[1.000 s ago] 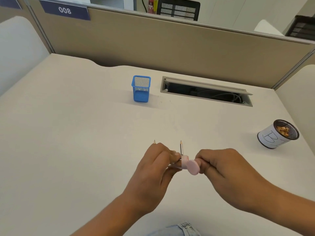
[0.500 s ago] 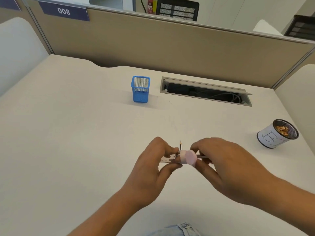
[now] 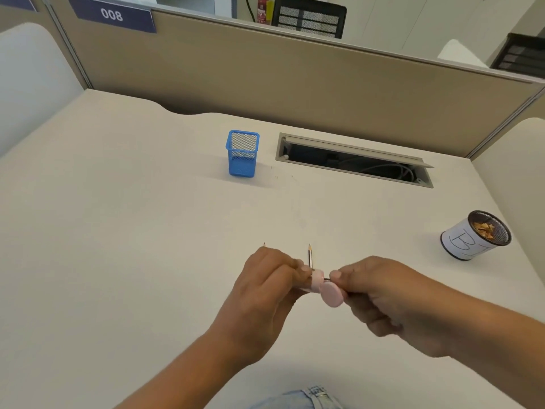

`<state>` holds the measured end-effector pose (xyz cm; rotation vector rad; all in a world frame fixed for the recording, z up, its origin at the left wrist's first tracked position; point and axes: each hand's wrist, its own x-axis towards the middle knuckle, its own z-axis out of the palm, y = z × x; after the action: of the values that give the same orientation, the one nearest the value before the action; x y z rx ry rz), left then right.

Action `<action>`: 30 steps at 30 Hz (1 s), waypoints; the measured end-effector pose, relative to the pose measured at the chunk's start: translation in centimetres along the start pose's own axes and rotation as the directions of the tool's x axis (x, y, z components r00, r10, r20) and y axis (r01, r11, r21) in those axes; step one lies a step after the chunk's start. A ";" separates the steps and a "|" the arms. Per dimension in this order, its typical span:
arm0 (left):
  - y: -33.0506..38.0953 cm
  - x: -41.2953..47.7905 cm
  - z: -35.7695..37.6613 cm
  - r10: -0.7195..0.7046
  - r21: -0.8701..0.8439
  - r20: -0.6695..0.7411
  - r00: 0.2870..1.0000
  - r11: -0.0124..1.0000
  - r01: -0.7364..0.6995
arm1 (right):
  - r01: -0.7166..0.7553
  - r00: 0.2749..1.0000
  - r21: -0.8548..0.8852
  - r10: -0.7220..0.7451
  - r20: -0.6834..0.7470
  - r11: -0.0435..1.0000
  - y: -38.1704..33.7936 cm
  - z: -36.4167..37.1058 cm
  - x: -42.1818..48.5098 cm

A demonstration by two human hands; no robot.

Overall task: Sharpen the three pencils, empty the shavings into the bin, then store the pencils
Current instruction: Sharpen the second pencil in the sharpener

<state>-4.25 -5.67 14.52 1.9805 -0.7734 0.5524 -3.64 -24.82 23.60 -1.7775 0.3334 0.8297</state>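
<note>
Hands: two, meeting low and centre over the pale counter (image 3: 118, 231) at one pink sharpener (image 3: 317, 281).
Left hand (image 3: 265, 290): fingers curled round the sharpener body, gripping it.
Right hand (image 3: 383, 299): thumb and fingers pinch one dark held pencil (image 3: 326, 279). I see only a short stretch of it, between fingertip and sharpener.
Lid (image 3: 331, 295): one round pink disc, just beside the sharpener body and under the held pencil.
Pencils: I count three. One is held. Two lie beyond the left hand and are partly hidden by it: a striped pencil (image 3: 310, 256) pointing away, and a bare tip (image 3: 264, 245) further left.
Holder: one blue mesh pencil holder (image 3: 242, 154), upright at the far centre, well apart from the hands.
Bin: one mesh bin (image 3: 463, 240) wrapped in white lettered paper, at the counter's right side, with shavings inside.
Cable slot (image 3: 354, 160): one, its flap raised, just right of the holder.
Partition (image 3: 295, 84): one tan wall behind the counter, with one sign reading 008.
</note>
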 end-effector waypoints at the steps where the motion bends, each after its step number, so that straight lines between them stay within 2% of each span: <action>1: -0.1 -0.1 -0.1 -0.054 -0.029 -0.001 0.999 0.998 0.054 | 0.058 0.998 -0.100 -0.060 -0.012 0.993 0.0 0.0 0.1; 2: -0.1 -0.1 -0.2 -0.116 -0.069 0.006 0.993 0.991 0.116 | 0.143 0.987 -0.282 -0.159 -0.035 0.949 0.1 0.1 0.1; 3: -0.1 -0.1 -0.3 -0.173 -0.106 0.016 0.985 0.979 0.174 | 0.231 0.956 -0.500 -0.290 -0.043 0.835 0.2 0.1 0.1; 5: -0.1 0.0 -0.5 -0.266 -0.163 0.038 0.963 0.949 0.269 | 0.316 0.849 -0.820 -0.528 0.020 0.477 0.3 0.0 -0.1; 6: 0.0 0.0 -0.5 -0.308 -0.192 0.047 0.950 0.931 0.311 | 0.315 0.788 -0.903 -0.611 0.077 0.293 0.3 -0.1 -0.3; 8: 0.1 -0.1 -0.7 -0.379 -0.260 0.061 0.923 0.887 0.382 | 0.338 0.636 -0.941 -0.741 0.216 0.015 0.5 -0.3 -0.3; 9: 0.2 -0.2 -0.7 -0.408 -0.298 0.069 0.910 0.863 0.409 | 0.336 0.553 -0.938 -0.790 0.265 -0.080 0.7 -0.3 -0.1; 11: 0.4 -0.2 -0.6 -0.444 -0.361 0.083 0.892 0.821 0.442 | 0.310 0.444 -0.940 -0.852 0.278 -0.145 1.0 -0.2 0.2; 13: 0.4 -0.1 -0.5 -0.434 -0.368 0.077 0.898 0.825 0.430 | 0.303 0.422 -0.945 -0.871 0.250 -0.124 1.2 0.1 0.3; 14: 0.4 -0.1 -0.4 -0.416 -0.351 0.066 0.907 0.841 0.411 | 0.318 0.452 -0.946 -0.866 0.214 -0.068 1.3 0.3 0.1; 15: 0.3 -0.1 -0.2 -0.387 -0.322 0.048 0.921 0.867 0.381 | 0.348 0.510 -0.937 -0.846 0.157 0.036 1.5 0.5 0.0; 16: 0.0 -0.3 -0.1 -0.342 -0.279 0.023 0.939 0.900 0.335 | 0.368 0.591 -0.912 -0.803 0.081 0.179 1.5 1.0 -0.1; 18: -0.3 -0.8 0.5 -0.226 -0.208 -0.034 0.974 0.954 0.214 | 0.326 0.790 -0.805 -0.610 -0.056 0.495 1.7 1.3 0.2; 19: -0.6 -1.2 0.8 -0.160 -0.154 -0.055 0.986 0.977 0.150 | 0.290 0.872 -0.660 -0.475 -0.117 0.693 1.8 1.3 0.5; 20: -0.9 -1.5 1.0 -0.084 -0.085 -0.072 0.994 0.993 0.078 | 0.200 0.948 -0.414 -0.282 -0.146 0.888 1.7 1.2 0.6; 21: -1.2 -1.9 1.2 -0.004 -0.007 -0.076 0.997 1.000 0.003 | 0.042 0.994 -0.127 -0.054 -0.096 0.991 1.6 1.1 0.9; 22: -1.5 -2.4 1.2 0.067 0.064 -0.070 0.995 0.996 -0.063 | -0.131 0.991 0.106 0.131 0.008 0.986 1.5 0.9 1.1; 23: -1.8 -2.7 1.3 0.110 0.111 -0.058 0.992 0.988 -0.103 | -0.251 0.967 0.227 0.234 0.098 0.941 1.5 0.8 1.2; 24: -2.0 -3.0 1.4 0.122 0.128 -0.040 0.992 0.985 -0.116 | -0.304 0.950 0.241 0.274 0.151 0.922 1.7 0.7 1.3; 25: -2.1 -3.2 1.4 0.110 0.119 -0.022 0.994 0.987 -0.106 | -0.299 0.948 0.194 0.268 0.171 0.935 1.9 0.7 1.4; 26: -1.9 -3.4 1.5 0.070 0.090 -0.008 0.998 0.994 -0.069 | -0.233 0.964 0.107 0.215 0.155 0.967 2.1 0.7 1.5; 28: -1.7 -3.6 1.5 -0.069 -0.009 -0.010 0.998 0.998 0.069 | 0.028 0.998 -0.185 -0.016 0.062 0.982 2.2 0.8 1.5; 29: -1.6 -3.6 1.6 -0.157 -0.067 -0.024 0.987 0.986 0.155 | 0.167 0.985 -0.382 -0.175 0.014 0.909 2.3 0.7 1.4; 30: -1.6 -3.6 1.5 -0.236 -0.124 -0.035 0.971 0.965 0.230 | 0.294 0.935 -0.577 -0.353 0.010 0.762 2.4 0.6 1.4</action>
<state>-5.49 -5.24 10.53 1.9070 -0.5208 0.4047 -4.31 -24.94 20.80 -2.3600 -0.1953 0.6207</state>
